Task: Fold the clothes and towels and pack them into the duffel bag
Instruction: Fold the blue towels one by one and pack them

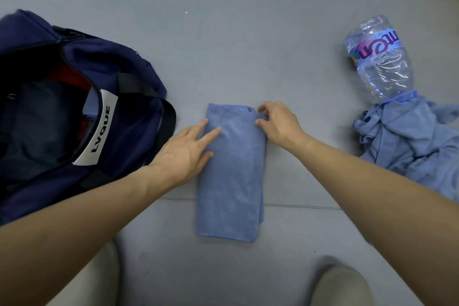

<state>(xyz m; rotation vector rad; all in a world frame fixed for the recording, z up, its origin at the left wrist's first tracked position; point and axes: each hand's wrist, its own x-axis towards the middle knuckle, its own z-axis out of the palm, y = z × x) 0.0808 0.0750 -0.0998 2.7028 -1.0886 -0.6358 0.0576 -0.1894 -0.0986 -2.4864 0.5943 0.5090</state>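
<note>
Both your hands meet on one blue towel point(233, 181) on the grey floor point(223, 20). At far left the navy duffel bag point(119, 62) gapes open, its mouth turned up toward you, with red and dark grey fabric already visible inside. Near its black strap, your left hand point(185, 149) lies flat with straight fingers on the towel's left edge, pressing rather than gripping. The towel sits at centre, just right of the bag and not touching it, folded into a narrow strip whose long axis runs straight away from you. Your right hand point(278, 124) is at the strip's far right corner, fingers curled and pinching the folded edge there. Farther right, well apart from the towel, a clear plastic bottle point(380, 62) lies on its side, its neck end against a crumpled blue cloth point(409, 144) not yet folded. The coming move looks to turn on that long axis: the strip probably needs one more fold, far end toward near end, before packing. The bag lies left of the towel, so your left hand is the nearer one to steer the bundle in.
</note>
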